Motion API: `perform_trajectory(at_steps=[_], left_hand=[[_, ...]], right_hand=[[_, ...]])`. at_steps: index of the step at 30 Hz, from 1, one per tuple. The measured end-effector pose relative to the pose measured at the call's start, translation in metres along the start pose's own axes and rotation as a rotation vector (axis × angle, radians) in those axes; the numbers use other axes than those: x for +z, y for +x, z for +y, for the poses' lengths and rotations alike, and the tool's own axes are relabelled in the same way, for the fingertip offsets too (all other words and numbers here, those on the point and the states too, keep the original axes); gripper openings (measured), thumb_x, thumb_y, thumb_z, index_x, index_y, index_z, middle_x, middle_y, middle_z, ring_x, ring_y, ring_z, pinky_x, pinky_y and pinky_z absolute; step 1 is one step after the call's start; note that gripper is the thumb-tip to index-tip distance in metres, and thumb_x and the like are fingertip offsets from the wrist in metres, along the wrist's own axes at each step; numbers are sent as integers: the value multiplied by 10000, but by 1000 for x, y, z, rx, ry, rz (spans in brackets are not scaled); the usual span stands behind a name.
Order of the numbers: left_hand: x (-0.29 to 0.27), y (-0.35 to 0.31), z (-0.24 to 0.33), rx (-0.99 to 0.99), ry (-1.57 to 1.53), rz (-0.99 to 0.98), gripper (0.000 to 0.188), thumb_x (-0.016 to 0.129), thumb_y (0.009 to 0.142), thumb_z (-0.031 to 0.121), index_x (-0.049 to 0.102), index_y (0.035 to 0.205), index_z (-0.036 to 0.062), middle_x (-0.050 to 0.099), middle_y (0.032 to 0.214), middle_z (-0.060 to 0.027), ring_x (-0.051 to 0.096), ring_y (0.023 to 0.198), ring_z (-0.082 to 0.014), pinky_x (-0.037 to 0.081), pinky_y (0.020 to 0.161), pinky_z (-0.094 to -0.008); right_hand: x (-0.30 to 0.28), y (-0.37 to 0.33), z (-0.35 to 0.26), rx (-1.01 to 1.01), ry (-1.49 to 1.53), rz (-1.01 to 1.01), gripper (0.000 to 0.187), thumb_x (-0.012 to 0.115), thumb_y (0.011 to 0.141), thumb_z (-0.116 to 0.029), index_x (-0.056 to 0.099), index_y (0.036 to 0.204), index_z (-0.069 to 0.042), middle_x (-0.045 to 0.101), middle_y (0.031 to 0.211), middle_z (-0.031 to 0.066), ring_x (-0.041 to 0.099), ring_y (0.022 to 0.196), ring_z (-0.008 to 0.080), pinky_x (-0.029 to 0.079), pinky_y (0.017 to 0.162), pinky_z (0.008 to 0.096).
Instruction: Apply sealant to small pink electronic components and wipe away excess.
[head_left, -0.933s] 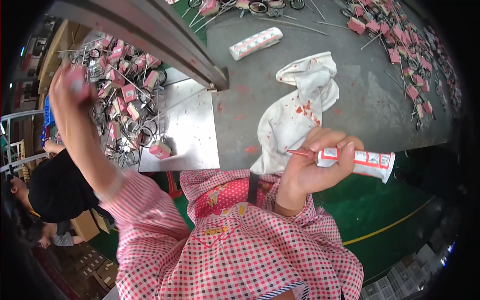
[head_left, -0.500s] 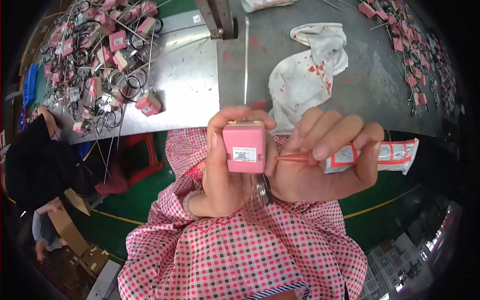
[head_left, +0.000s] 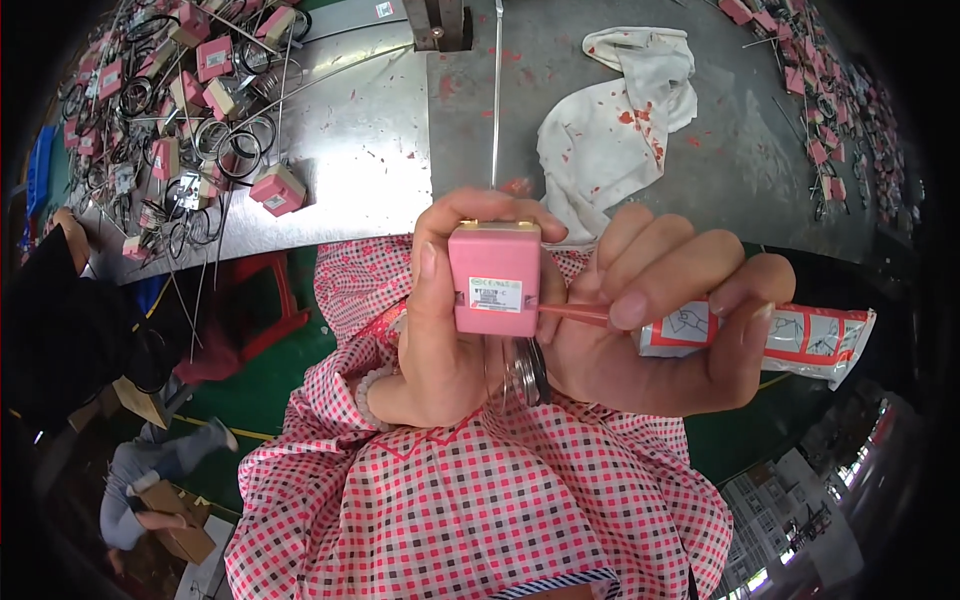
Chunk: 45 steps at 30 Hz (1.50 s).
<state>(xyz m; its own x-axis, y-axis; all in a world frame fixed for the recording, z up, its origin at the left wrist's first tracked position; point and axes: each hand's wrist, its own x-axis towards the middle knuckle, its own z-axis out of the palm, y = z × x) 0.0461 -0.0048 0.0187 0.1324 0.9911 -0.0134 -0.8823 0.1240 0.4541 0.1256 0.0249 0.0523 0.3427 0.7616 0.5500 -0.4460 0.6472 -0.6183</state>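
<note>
Two hands: both are raised close before the camera, above a lap covered by a red-and-white checked garment [head_left: 480, 500].
Left hand [head_left: 440, 330]: it is clamped on a small pink box-shaped part [head_left: 494, 278], with the thumb laid along the part's left side and the fingers curled over its top and behind it.
Pink box-shaped part: it is held upright, its front face turned to the camera; a pale label is seen low on that face, and a small brass-coloured bit shows at its top edge.
Coiled wire [head_left: 527, 370]: a dark metal coil is seen hanging just under the pink part, between the two hands.
Right hand [head_left: 660, 335]: it is closed around a white-and-red tube [head_left: 800, 335], whose crimped end sticks out to the right of the fingers.
Nozzle [head_left: 575, 313]: a thin red nozzle is run leftward from the tube, and its tip is touching the right side of the pink part, low down.
Tabletop [head_left: 380, 150]: a grey metal surface lies beyond the hands, well apart from them.
Rag [head_left: 610, 130]: a white cloth spotted with red is spread on the tabletop, above the right hand.
Single pink part [head_left: 277, 190]: one more lies alone on the tabletop near its front edge.
Heap [head_left: 170, 100]: many pink parts with coiled wires are piled at upper left.
Far right: more small pink parts [head_left: 830, 150] are scattered along the tabletop.
</note>
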Motion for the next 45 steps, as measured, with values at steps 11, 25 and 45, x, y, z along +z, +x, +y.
perform_trajectory(at_steps=[11,25,45], left_hand=[[2,1,5,-45,31,75,412,212,905,365,308,1121,28,448,1019,-197,492,613,-155,430,618,-251],[1,2,10,-33,96,13,408,213,903,368,322,1115,38,451,1029,-188,500,695,-151,439,617,-242],[-4,8,10,-39,-31,44,377,215,911,363,322,1110,60,446,1036,-193,498,662,-158,432,585,-255]], right_hand=[[3,3,4,34,-108,-12,211,306,877,-239,347,773,-60,444,529,82,309,353,111,306,379,235],[12,5,-3,156,-352,2,180,293,866,-210,338,797,-51,439,499,82,273,332,109,279,362,237],[2,-9,7,-230,-427,-226,261,246,913,-278,287,792,-50,479,628,139,426,427,174,369,446,284]])
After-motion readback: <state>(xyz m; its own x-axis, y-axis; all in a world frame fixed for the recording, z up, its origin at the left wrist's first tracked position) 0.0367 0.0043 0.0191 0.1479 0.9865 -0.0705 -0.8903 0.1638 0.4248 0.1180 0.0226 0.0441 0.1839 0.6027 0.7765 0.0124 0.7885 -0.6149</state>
